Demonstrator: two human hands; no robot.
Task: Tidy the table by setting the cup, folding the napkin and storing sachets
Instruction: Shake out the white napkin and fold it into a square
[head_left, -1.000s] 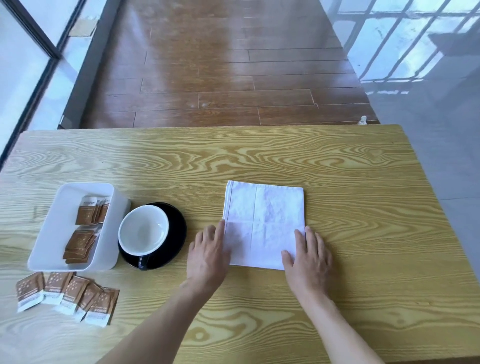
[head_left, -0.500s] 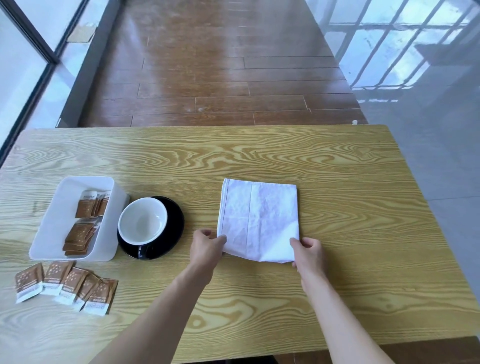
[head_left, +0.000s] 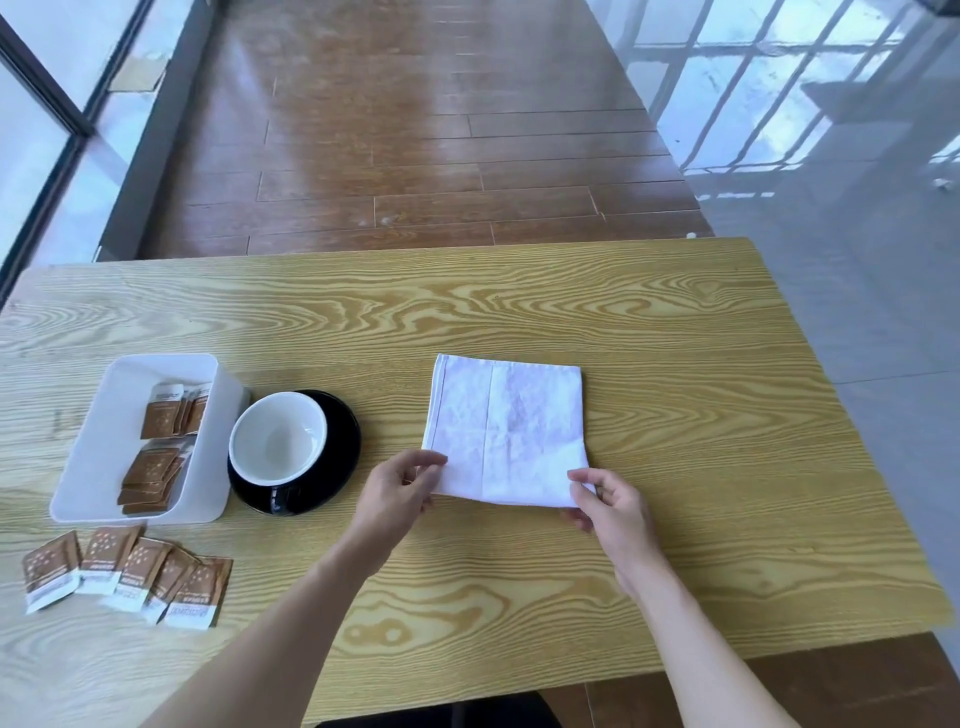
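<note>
Napkin: white cloth, already folded into a rectangle with a visible crease, lying flat on the counter right of centre; its near edge is lifted slightly.
Left hand: grip pinches the near left corner of the napkin between thumb and fingers.
Right hand: grip pinches the near right corner in the same way.
Cup: white inside, upright on the black saucer, just beside the bin; this step appears done.
White bin: holds two small stacks of brown sachets along its right wall.
Loose sachets: a fanned row of about five on the counter in front of the bin, not yet stored.
Progress: cup set; napkin partly folded, a further fold likely in hand; sachet storage partly done and still open.
Change from earlier frames: one second ago both hands pressed flat on the napkin's near part; half a second ago they closed on the corners; now the corners are raised off the counter. Cup, bin and sachets are unmoved.
</note>
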